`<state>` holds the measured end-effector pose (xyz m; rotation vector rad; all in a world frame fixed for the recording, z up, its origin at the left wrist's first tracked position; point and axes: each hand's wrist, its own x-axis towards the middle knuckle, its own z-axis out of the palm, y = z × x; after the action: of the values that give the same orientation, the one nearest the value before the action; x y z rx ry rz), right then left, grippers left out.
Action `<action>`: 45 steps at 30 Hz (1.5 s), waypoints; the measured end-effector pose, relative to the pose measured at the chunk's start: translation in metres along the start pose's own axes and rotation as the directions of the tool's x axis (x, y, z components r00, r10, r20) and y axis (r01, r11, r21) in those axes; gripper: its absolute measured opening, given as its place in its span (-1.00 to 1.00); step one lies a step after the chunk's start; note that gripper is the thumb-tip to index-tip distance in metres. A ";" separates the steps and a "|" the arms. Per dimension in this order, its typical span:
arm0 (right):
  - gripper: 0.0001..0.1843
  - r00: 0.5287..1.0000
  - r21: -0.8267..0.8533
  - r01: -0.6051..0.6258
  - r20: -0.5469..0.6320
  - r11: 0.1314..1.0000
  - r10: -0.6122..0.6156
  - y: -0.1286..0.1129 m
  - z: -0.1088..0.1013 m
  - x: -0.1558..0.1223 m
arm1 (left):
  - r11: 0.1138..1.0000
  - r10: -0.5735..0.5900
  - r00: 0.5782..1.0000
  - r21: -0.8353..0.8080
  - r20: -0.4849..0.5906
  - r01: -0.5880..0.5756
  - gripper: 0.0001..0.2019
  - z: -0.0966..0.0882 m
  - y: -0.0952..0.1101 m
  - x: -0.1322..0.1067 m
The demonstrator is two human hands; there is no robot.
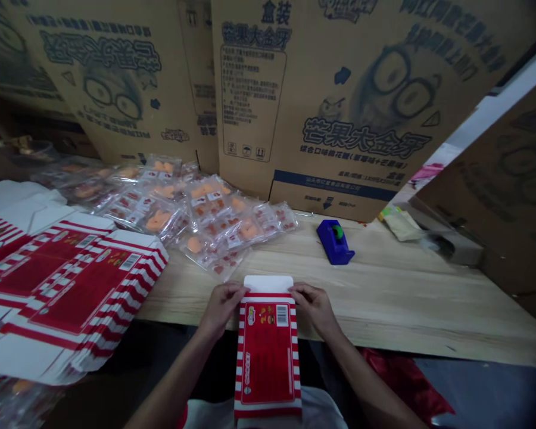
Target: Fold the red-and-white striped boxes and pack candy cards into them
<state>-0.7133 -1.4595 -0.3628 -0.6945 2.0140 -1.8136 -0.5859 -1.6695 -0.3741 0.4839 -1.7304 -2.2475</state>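
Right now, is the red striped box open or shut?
Open: the box shows its white flap unfolded between left hand and right hand.

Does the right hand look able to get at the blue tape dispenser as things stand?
Probably yes: the blue tape dispenser lies ahead of the right hand across bare tabletop, though that hand is on the red-striped carton.

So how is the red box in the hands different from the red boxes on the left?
The box is single, while the pile holds many stacked flat. The box is gripped by the left hand and right hand, while no hand touches the pile. The box lies straight, its white flap at the far end; the pile lies skewed. Both have red panels, red-and-white stripes and barcodes.
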 end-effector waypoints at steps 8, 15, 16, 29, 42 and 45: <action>-0.67 0.953 0.137 -0.210 0.251 0.968 0.171 0.004 -0.017 0.009 | 1.000 -0.023 0.992 0.000 0.124 0.023 -0.60 0.002 -0.011 0.017; -0.71 0.977 -0.114 0.023 0.213 0.993 0.001 0.016 -0.030 -0.007 | 0.919 0.149 0.971 0.337 0.189 -0.206 -0.81 0.011 -0.013 0.010; -0.71 0.971 -0.130 0.043 0.238 0.991 -0.011 0.014 -0.030 -0.010 | 0.924 0.105 0.972 0.341 0.211 -0.174 -0.77 0.012 -0.012 0.008; -0.84 0.961 -0.234 0.011 0.270 0.972 0.054 -0.015 -0.033 0.002 | 0.915 -0.008 0.926 0.376 0.378 -0.146 -0.81 0.017 0.018 0.016; -0.80 0.997 -0.006 -0.037 0.064 0.999 0.037 0.001 -0.023 -0.033 | 0.989 -0.062 0.947 0.145 0.315 0.017 -0.77 0.023 -0.010 -0.002; -0.77 0.997 0.081 -0.060 -0.049 0.995 0.064 0.004 -0.017 -0.041 | 0.993 -0.116 0.961 -0.007 0.251 0.121 -0.67 0.035 -0.014 -0.008</action>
<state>-0.6898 -1.4217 -0.3675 -0.5609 1.9611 -1.8823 -0.5934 -1.6326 -0.3786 0.3168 -1.8359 -2.5027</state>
